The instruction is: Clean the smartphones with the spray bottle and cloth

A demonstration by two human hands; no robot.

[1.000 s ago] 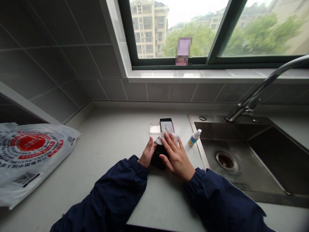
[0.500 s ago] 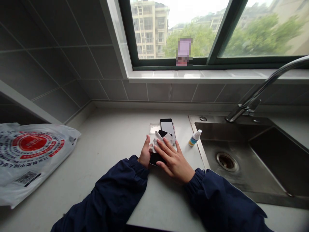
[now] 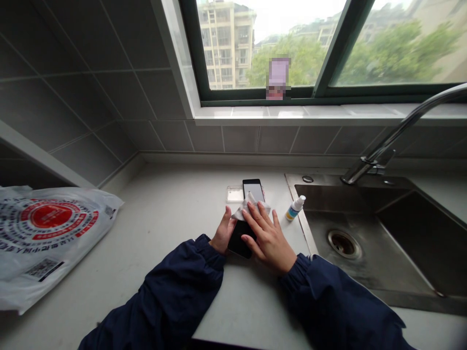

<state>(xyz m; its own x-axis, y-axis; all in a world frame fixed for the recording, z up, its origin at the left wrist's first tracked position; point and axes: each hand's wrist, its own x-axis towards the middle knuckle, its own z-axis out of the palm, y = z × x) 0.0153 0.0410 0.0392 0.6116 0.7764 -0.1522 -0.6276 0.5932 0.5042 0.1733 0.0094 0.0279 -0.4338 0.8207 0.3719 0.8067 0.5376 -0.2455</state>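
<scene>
A black phone [image 3: 240, 237] lies on the pale countertop [image 3: 175, 218] in front of me. My left hand [image 3: 223, 234] grips its left edge. My right hand [image 3: 265, 233] lies flat on the phone with fingers stretched out, pressing a white cloth [image 3: 249, 205] onto the far end of the screen. A second black phone [image 3: 253, 187] lies just behind, partly under the cloth. A small clear case [image 3: 234, 194] sits to its left.
A small white spray bottle [image 3: 295, 207] with a blue and yellow label lies by the sink's left rim. The steel sink [image 3: 365, 233] and tap [image 3: 394, 131] fill the right. A printed plastic bag [image 3: 47, 233] lies at the left. Tiled wall and window behind.
My right hand slid the cloth toward me down the phone, then back up to its far end. The left hand kept its hold.
</scene>
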